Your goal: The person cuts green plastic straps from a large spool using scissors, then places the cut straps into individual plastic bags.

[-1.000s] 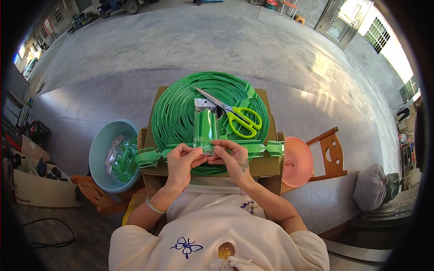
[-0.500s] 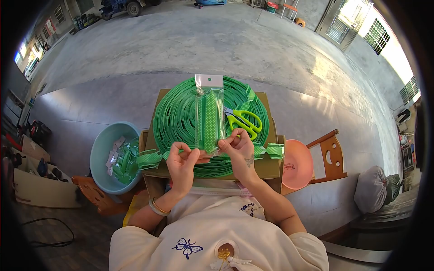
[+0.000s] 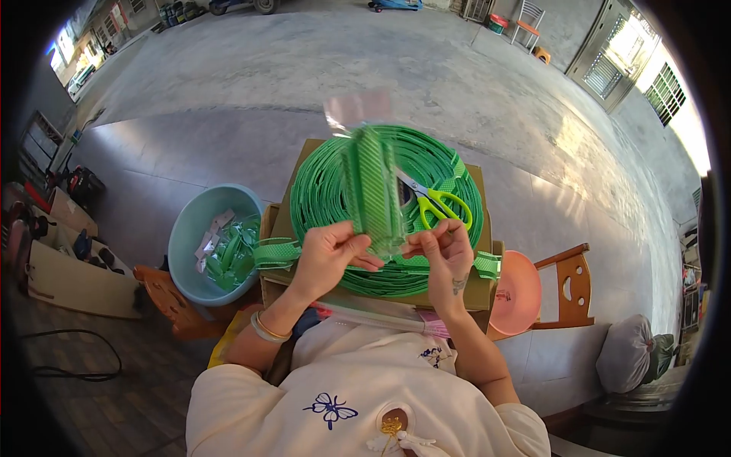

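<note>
My left hand [image 3: 331, 255] is closed on the lower left of a clear plastic packet [image 3: 373, 190]. Inside it is folded green ribbon with white dots, and its pale header is smeared by motion. My right hand [image 3: 448, 255] has its fingers bent and pressed together beside the packet's bottom right corner; what they pinch, if anything, I cannot make out. Behind the packet lies a big flat coil of green ribbon [image 3: 320, 179] on a cardboard box [image 3: 299, 161]. Scissors with lime-green handles [image 3: 442, 209] rest on the coil, just beyond my right fingers.
At the left a light blue basin [image 3: 185, 263] holds several green packets. A pink basin [image 3: 521, 293] stands at the right, by a wooden chair back [image 3: 565, 288]. Tied sacks [image 3: 626, 339] sit farther right. Ribbon ends [image 3: 276, 254] stick out past the box's sides.
The packet has tilted, its top leaning left, and is held by my left hand. My right fingers have come off its front to beside its lower corner. The whole view has shifted slightly.
</note>
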### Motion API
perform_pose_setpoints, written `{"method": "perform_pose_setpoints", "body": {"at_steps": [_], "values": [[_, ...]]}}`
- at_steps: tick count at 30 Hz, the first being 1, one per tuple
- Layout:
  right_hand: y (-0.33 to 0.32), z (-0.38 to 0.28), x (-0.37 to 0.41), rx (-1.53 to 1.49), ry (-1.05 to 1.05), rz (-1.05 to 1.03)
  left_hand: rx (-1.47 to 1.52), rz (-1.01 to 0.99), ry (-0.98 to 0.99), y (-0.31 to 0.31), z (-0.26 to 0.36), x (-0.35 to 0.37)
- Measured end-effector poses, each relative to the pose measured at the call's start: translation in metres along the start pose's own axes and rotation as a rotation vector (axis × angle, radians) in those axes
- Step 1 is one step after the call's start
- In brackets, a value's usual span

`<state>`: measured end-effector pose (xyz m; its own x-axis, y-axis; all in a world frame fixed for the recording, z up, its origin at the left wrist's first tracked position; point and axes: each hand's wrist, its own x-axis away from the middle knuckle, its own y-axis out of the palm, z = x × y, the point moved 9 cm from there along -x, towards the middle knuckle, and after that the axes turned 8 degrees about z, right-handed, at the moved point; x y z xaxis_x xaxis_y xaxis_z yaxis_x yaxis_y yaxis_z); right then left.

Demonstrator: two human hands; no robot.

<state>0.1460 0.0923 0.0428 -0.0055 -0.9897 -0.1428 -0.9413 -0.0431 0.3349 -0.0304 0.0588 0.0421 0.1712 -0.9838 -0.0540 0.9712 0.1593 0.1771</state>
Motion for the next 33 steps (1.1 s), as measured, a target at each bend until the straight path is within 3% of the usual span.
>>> {"method": "perform_pose_setpoints", "body": {"at_steps": [1,4,7,9,11,13,16,18,20,24,28,30,33], "values": [[-0.004,-0.007,-0.003,-0.016,-0.004,0.032,-0.004,0.042,0.054,-0.015,0.012,-0.004],[-0.026,-0.018,-0.015,0.021,-0.064,0.101,0.015,0.415,0.133,-0.113,0.039,-0.016],[-0.044,-0.025,-0.022,0.019,-0.088,0.152,0.041,0.739,0.126,-0.226,0.013,-0.011],[-0.052,-0.028,-0.024,0.012,-0.098,0.175,0.016,0.847,-0.006,-0.307,-0.046,0.004],[-0.057,-0.033,-0.026,0.012,-0.109,0.190,-0.049,0.925,-0.388,-0.402,-0.150,0.033],[-0.066,-0.036,-0.030,0.079,-0.135,0.188,-0.224,0.958,-0.534,-0.374,-0.152,0.079],[-0.077,-0.036,-0.040,0.327,-0.209,0.195,-0.853,1.037,-0.639,-0.401,-0.154,0.100],[-0.076,-0.037,-0.041,0.547,-0.283,0.163,-0.851,0.910,-0.386,-0.418,-0.150,0.067],[-0.068,-0.041,-0.040,0.766,-0.385,0.104,-1.192,0.856,0.021,-0.383,-0.094,0.022],[-0.056,-0.037,-0.039,1.016,-0.413,0.041,-0.828,0.501,0.243,-0.191,0.004,-0.038],[-0.033,-0.018,-0.052,1.050,-0.570,-0.147,-0.635,-0.164,0.124,-0.015,0.008,-0.041],[-0.023,-0.027,-0.056,1.024,-0.565,-0.141,-0.754,-0.387,0.328,0.044,0.006,-0.028],[-0.022,-0.038,-0.056,0.969,-0.454,-0.133,-0.912,-0.443,0.514,0.072,-0.006,-0.021]]}}
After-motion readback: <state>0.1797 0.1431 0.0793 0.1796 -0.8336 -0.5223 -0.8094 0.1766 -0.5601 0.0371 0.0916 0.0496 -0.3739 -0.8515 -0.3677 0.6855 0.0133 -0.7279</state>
